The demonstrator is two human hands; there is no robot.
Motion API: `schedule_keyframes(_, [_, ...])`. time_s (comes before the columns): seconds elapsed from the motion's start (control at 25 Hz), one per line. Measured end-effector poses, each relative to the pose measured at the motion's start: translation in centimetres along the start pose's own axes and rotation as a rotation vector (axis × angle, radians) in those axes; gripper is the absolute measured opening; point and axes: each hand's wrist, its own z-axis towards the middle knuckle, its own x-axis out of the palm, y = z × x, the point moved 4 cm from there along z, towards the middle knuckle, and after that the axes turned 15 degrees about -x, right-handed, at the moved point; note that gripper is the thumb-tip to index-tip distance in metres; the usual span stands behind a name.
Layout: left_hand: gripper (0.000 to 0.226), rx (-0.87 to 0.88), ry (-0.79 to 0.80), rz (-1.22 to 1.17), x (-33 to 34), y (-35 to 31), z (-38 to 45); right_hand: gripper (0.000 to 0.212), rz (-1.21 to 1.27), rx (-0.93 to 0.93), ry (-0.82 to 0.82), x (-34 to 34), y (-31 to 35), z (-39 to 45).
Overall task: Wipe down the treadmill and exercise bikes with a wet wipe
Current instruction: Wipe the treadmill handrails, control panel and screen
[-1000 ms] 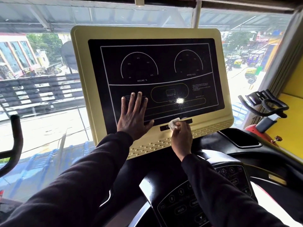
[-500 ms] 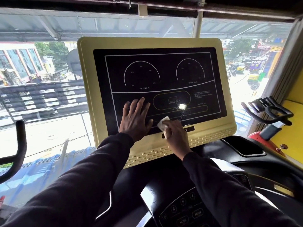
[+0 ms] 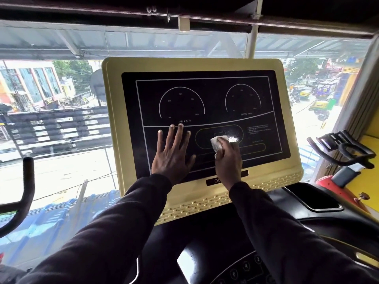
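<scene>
The right hand [image 3: 227,158] grips a crumpled white wet wipe [image 3: 218,143] and presses it against the black display panel [image 3: 205,99] of the treadmill console [image 3: 287,177], at centre frame, on the oval outline in the panel's lower half. A second ago the wipe sat lower, at the dark strip on the console's cream lower bezel; it has since travelled up and onto the glass. A bright glare spot with fine speckling shows just right of the wipe; whether this is moisture or dust cannot be determined.

The left hand [image 3: 173,152] lies flat on the panel, left of the wipe, fingers [image 3: 180,130] straight and spread, holding nothing. It has kept this bracing position throughout, the fingertips now reaching the curved dividing line.

Assessment: wiping has progressed from the bezel to the lower display. The upper display with both gauges, the cream frame and the black keypad deck [image 3: 246,267] at lower frame appear still to be done. The exercise bike handlebars [image 3: 344,150] at right frame stand untouched.

Legible markings: "INCLINE %" beneath the left gauge. The label beneath the right gauge appears to read "SPEED", the remainder unclear. A small text block at right of the panel and the bezel logo are illegible. Keypad digits, including 4 and 6, are partly visible.
</scene>
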Motion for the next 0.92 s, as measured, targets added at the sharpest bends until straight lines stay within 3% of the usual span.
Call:
schedule_keyframes(0.12, [0.076, 0.011, -0.005, -0.019, 0.0, 0.0, 0.0, 0.033, 0.017, -0.333, 0.148, 1.3, 1.6, -0.6])
schedule_keyframes(0.16, [0.076, 0.013, -0.005, -0.020, 0.0, 0.0, 0.0, 0.032, 0.012, -0.368, 0.160, 1.1, 1.2, 0.1])
schedule_keyframes(0.28, [0.075, 0.007, -0.015, -0.024, 0.0, 0.0, 0.0, 0.032, 0.002, -0.063, -0.028, 0.1, -0.7, 2.2])
schedule_keyframes(0.32, [0.074, 0.006, -0.017, -0.024, 0.0, 0.0, 0.0, 0.033, 0.004, -0.043, -0.040, 0.5, -0.3, 2.4])
schedule_keyframes(0.48, [0.075, 0.006, 0.001, -0.036, -0.2, 0.1, -0.1, 0.034, 0.038, -0.438, 0.151, 1.7, 2.0, 1.7])
schedule_keyframes(0.64, [0.068, 0.000, -0.055, -0.119, -2.1, 0.0, 2.1, 0.033, 0.015, -0.083, -0.010, 0.1, 0.8, 4.6])
schedule_keyframes(0.8, [0.075, -0.039, -0.055, -0.073, -2.9, 1.0, 5.3, 0.034, 0.023, -0.373, 0.160, 1.7, 3.1, 4.9])
schedule_keyframes(0.84, [0.076, -0.035, -0.057, -0.040, -2.7, 1.1, 5.5, 0.033, 0.020, -0.369, 0.142, 1.4, 2.6, 5.5])
schedule_keyframes(0.92, [0.078, -0.026, -0.062, 0.006, -2.2, 1.1, 5.3, 0.034, 0.023, -0.170, 0.005, 0.5, 1.2, 6.8])
